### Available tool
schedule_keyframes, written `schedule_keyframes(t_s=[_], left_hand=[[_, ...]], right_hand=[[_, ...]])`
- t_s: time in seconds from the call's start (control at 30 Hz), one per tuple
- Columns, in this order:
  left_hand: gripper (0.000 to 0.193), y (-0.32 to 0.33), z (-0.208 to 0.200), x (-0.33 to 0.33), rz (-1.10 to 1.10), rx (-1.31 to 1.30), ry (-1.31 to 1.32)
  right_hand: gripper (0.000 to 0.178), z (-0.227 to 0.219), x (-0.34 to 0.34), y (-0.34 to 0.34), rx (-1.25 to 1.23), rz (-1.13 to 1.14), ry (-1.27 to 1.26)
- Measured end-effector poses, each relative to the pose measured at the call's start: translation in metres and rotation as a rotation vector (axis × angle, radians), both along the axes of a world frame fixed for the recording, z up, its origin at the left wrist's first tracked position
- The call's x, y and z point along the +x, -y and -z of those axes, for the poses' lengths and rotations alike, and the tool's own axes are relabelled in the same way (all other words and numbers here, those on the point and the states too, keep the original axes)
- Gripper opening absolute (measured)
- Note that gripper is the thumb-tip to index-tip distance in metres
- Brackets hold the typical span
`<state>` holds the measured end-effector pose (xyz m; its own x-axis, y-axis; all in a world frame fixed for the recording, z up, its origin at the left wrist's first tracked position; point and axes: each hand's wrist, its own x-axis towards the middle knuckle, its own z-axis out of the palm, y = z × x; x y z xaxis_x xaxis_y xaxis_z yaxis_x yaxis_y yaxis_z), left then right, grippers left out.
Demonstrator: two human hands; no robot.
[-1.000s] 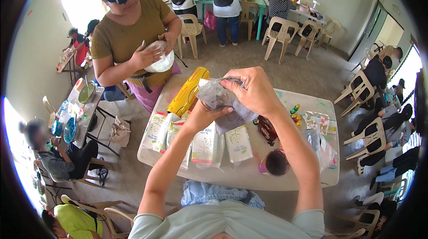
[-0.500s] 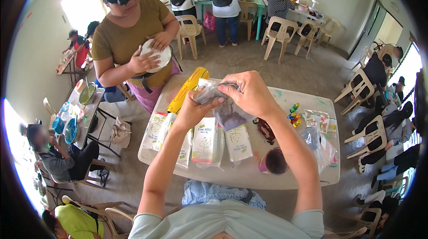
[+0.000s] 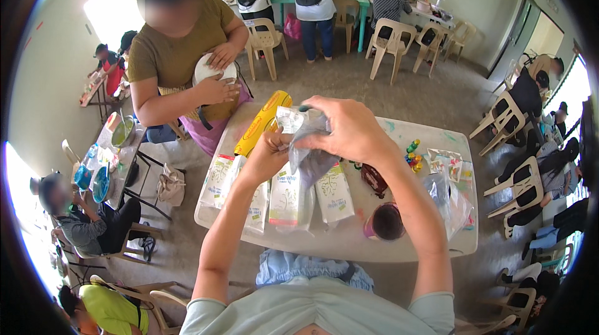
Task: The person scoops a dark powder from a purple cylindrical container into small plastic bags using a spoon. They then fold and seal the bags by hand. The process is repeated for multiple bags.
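Note:
Over the table I hold up a thin, see-through plastic bag (image 3: 312,159), greyish and crumpled. My left hand (image 3: 269,159) is closed at the bag's left edge, its fingers curled. My right hand (image 3: 349,128) curves round the bag's upper right side, thumb toward the left; a dark greenish smudge shows near its fingertips. Just below the bag stand several white cartons with green print, among them one carton (image 3: 286,201) in the middle and another (image 3: 334,197) to its right. What the bag contains, if anything, I cannot make out.
A long yellow box (image 3: 265,124) lies at the far left of the white table (image 3: 412,251). To the right are a brown packet (image 3: 374,180), a cup with dark contents (image 3: 385,222), small colour bottles (image 3: 413,155) and clear plastic bags (image 3: 452,204). A person (image 3: 181,54) stands across, holding a round white thing.
My right hand has opened wider round the bag and turned. The left fingers have curled in at its edge. The person across has shifted the hands on the round white thing.

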<state>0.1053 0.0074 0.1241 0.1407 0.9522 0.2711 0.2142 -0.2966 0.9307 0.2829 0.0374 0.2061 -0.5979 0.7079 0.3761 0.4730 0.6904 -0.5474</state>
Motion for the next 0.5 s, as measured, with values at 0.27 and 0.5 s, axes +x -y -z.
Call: schedule_keyframes(t_s=[0.27, 0.5], left_hand=[[0.008, -0.001, -0.009, 0.0, 0.069, -0.057, 0.177], [0.014, 0.002, -0.015, 0.001, -0.033, -0.047, 0.104]], right_hand=[[0.051, 0.01, -0.009, 0.008, 0.218, -0.068, 0.056], [0.017, 0.013, -0.019, -0.004, 0.352, -0.024, -0.06]])
